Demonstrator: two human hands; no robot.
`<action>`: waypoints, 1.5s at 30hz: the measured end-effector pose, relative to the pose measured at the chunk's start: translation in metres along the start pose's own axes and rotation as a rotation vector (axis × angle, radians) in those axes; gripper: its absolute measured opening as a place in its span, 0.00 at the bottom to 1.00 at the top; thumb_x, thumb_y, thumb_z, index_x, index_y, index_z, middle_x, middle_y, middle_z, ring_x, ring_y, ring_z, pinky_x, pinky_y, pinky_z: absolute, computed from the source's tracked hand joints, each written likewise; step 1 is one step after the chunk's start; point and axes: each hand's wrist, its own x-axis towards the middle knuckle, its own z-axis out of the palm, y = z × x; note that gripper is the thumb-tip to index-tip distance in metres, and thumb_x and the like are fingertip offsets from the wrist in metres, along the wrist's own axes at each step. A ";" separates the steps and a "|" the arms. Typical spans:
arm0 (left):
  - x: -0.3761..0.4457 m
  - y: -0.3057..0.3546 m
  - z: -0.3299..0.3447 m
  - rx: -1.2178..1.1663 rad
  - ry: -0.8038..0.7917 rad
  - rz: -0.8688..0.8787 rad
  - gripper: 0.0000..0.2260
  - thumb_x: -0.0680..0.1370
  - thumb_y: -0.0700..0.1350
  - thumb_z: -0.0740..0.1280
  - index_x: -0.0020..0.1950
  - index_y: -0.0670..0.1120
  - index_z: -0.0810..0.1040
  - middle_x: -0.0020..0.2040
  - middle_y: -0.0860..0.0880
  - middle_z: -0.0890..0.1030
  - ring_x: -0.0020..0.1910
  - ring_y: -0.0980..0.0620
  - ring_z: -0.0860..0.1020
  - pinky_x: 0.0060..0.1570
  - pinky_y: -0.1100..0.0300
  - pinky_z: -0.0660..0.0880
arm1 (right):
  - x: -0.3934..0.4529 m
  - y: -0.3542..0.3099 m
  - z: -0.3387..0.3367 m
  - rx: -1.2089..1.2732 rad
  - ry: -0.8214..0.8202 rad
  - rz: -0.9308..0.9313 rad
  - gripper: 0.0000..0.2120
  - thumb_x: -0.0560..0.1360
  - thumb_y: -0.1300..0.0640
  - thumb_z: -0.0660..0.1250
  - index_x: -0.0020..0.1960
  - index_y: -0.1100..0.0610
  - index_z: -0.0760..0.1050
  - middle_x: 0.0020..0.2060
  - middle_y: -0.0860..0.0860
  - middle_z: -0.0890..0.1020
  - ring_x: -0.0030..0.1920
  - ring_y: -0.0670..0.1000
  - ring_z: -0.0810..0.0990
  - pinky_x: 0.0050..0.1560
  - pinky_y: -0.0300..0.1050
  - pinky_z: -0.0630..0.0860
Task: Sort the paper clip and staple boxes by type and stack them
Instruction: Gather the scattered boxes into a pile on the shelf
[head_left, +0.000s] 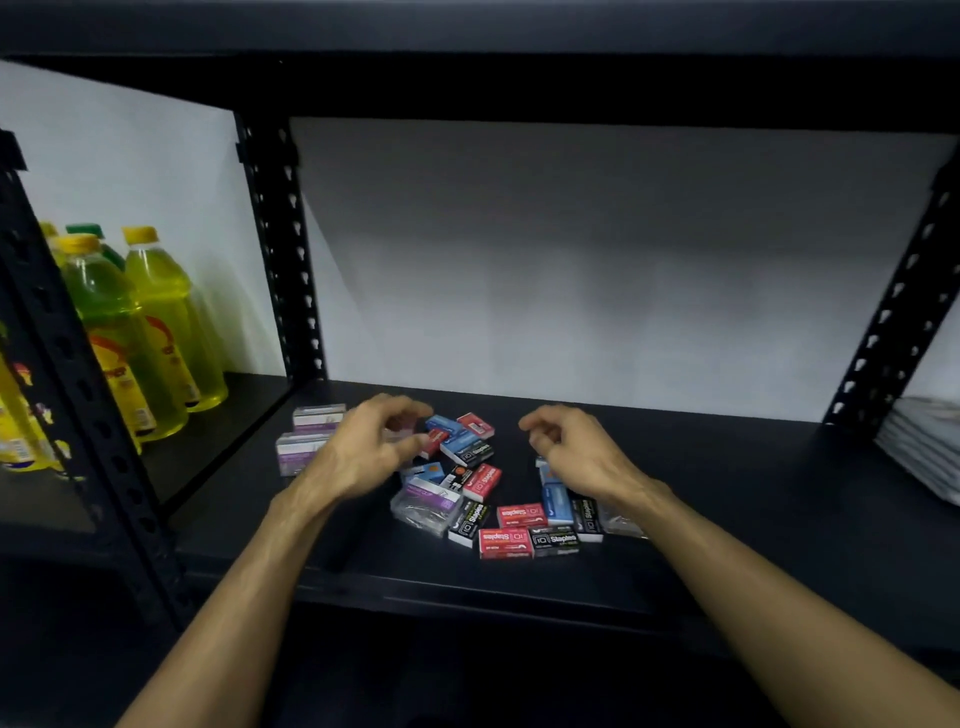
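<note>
both hands hover with loosely curled fingers, holding nothing: left hand (371, 441) near the clear clip boxes (310, 434) set aside at left (likely the start of a sorted pile), right hand (574, 452) over the mixed staple boxes (511, 525) on the shelf (727, 493).

On a black shelf (727, 467), small red, blue and black staple boxes (506, 525) lie jumbled at the lower centre. The left hand (371, 447) and right hand (576, 452) hover above them, fingers loosely curled. Two clear boxes (306, 436) sit stacked left of the pile. Yellow bottles (150, 322) stand at far left.
</note>
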 end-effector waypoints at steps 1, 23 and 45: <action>-0.001 0.005 0.006 -0.001 -0.028 0.008 0.15 0.75 0.51 0.72 0.62 0.56 0.79 0.55 0.57 0.77 0.51 0.59 0.78 0.46 0.62 0.76 | -0.005 0.003 -0.004 0.004 0.005 0.007 0.12 0.80 0.60 0.62 0.61 0.50 0.78 0.50 0.43 0.80 0.48 0.36 0.77 0.42 0.27 0.69; -0.022 0.022 0.029 0.157 -0.460 -0.099 0.30 0.70 0.54 0.77 0.70 0.49 0.74 0.61 0.54 0.76 0.59 0.54 0.76 0.64 0.54 0.72 | -0.069 0.053 -0.039 -0.221 -0.072 0.229 0.14 0.73 0.55 0.68 0.58 0.48 0.77 0.54 0.46 0.76 0.50 0.45 0.77 0.45 0.39 0.72; -0.007 0.020 0.034 -0.063 -0.354 -0.001 0.13 0.74 0.37 0.73 0.50 0.54 0.78 0.48 0.50 0.81 0.45 0.50 0.81 0.41 0.57 0.79 | -0.059 0.042 -0.061 -0.149 -0.203 0.324 0.12 0.69 0.62 0.70 0.49 0.50 0.72 0.46 0.49 0.80 0.44 0.48 0.80 0.37 0.43 0.73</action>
